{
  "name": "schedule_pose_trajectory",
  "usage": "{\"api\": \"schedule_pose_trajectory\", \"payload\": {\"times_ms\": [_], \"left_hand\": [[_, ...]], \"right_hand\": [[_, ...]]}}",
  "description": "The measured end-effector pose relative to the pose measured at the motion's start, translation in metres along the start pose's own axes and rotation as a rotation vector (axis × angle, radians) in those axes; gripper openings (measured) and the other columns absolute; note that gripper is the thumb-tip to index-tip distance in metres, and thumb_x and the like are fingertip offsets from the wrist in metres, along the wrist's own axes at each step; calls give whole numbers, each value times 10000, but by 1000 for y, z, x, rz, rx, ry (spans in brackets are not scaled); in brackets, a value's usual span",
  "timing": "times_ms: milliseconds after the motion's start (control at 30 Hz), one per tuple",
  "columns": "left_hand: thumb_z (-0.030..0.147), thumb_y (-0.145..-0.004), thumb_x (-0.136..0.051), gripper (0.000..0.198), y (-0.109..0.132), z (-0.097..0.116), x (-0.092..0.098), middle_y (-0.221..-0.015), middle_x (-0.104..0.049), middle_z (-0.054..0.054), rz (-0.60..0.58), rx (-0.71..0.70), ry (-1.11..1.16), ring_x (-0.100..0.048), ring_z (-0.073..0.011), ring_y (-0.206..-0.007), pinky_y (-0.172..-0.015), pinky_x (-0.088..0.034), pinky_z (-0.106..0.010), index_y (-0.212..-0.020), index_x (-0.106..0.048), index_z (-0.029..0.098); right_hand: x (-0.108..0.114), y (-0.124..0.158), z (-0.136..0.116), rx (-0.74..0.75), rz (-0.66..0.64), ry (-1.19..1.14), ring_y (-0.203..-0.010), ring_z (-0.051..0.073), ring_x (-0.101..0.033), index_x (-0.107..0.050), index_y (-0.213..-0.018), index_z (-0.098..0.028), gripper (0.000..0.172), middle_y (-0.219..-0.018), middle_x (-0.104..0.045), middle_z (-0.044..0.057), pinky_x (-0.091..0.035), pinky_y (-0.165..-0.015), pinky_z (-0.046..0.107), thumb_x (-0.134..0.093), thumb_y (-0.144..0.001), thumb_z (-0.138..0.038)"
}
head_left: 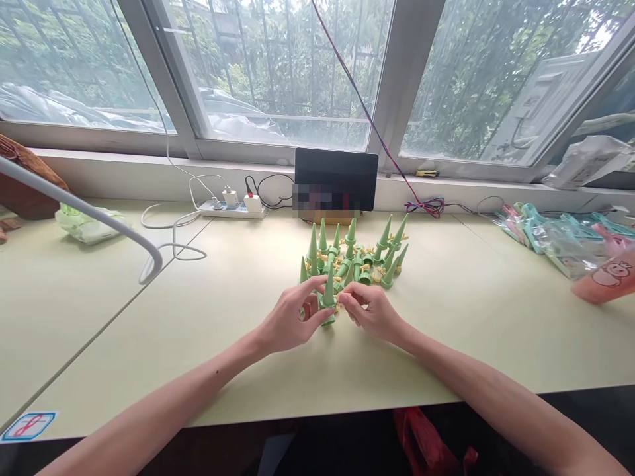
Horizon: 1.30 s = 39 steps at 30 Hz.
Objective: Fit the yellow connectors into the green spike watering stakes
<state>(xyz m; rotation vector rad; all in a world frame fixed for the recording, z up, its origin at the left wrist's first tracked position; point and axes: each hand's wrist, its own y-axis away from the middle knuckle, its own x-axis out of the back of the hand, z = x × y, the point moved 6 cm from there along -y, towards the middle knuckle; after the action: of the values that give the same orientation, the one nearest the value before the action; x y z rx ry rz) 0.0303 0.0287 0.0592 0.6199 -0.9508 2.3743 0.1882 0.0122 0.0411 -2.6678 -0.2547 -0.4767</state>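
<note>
Between thumb and fingers, my left hand [292, 315] grips a green plant watering spike [329, 291], cone pointing up and wide collar low. My right hand [370, 309] is closed in a pinch at the spike's right side, where a small yellow valve [338, 305] shows. The fingertips partly cover that valve, so the exact grip is hard to see. Just behind both hands stands a cluster of similar green spikes [351, 231] with yellow valves, some upright and some lying over.
Behind the cluster a dark-screened tablet [337, 175] leans by the window. A power strip [233, 209] with plugs and white cables lies left of it. Bagged items [560, 231] and a pink cup [605, 277] are at the right. A grey curved tube [99, 215] crosses the left.
</note>
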Motion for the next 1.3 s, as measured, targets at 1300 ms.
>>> {"api": "schedule_pose_trajectory", "payload": {"times_ms": [1300], "left_hand": [[375,-896,-638,449,0,-7,6,-894,-610,-37,93,183,48,-460,-47,-480,-452,-450,-208,-1281,-568,154]], "right_hand": [[12,0,-10,182,165,143,-741,154,-612,-681,-997,-216,180,-988,-638,80,-507,-576,269,-582,-968,-364]]}}
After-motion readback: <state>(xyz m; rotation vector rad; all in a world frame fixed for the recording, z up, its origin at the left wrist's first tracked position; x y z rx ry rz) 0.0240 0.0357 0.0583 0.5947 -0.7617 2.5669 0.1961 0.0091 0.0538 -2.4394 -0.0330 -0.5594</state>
